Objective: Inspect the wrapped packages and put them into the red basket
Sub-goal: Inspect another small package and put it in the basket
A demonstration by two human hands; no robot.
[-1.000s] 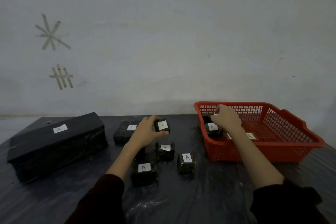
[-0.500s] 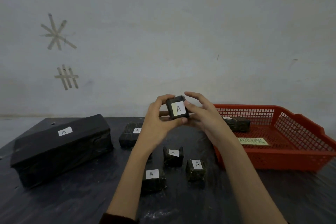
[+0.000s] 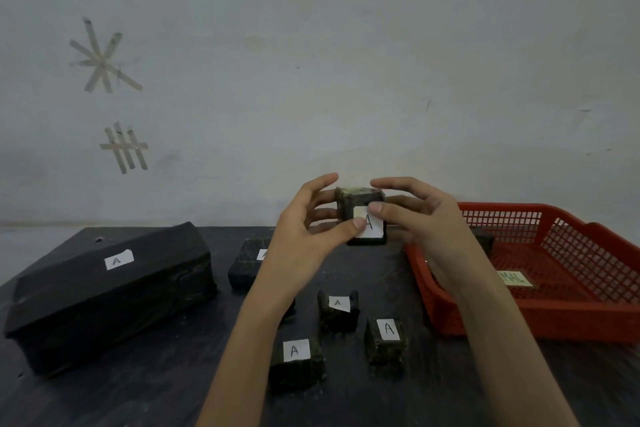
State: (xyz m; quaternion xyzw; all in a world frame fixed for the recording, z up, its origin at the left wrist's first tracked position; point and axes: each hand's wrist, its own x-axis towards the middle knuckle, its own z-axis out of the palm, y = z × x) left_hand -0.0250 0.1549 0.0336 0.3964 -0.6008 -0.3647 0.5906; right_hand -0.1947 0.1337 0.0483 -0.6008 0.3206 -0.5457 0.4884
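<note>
Right now the held package (image 3: 362,215), small, dark and wrapped, is up in the air above the desk (image 3: 156,392), near the middle of the view, with its white label marked "A" facing the camera. Both hands grasp it. The left hand (image 3: 301,246) presses its thumb on the label's left edge and curls its fingers behind the package. The right hand (image 3: 433,229) pinches it from the other side, thumb on the front by the label's top and forefinger over the upper edge. Below the hands three small packages sit on the desk, each with an "A" label on top: a rear one (image 3: 337,310), a right one (image 3: 386,340) just beside it, and a near one (image 3: 298,362) under the left forearm. A medium package (image 3: 244,269) lies farther back, partly hidden by the left wrist, and a large package (image 3: 110,291) fills the desk's left side, also labelled "A". To the right stands the red basket (image 3: 554,322), touching the desk. A dark shape (image 3: 485,241) at its back seems to be another wrapped package, though the right hand covers most of it. A pale green slip (image 3: 516,278) with lettering lies on the basket floor. Two tape marks, a star (image 3: 102,59) and a grid (image 3: 124,147), are stuck on the wall behind.
</note>
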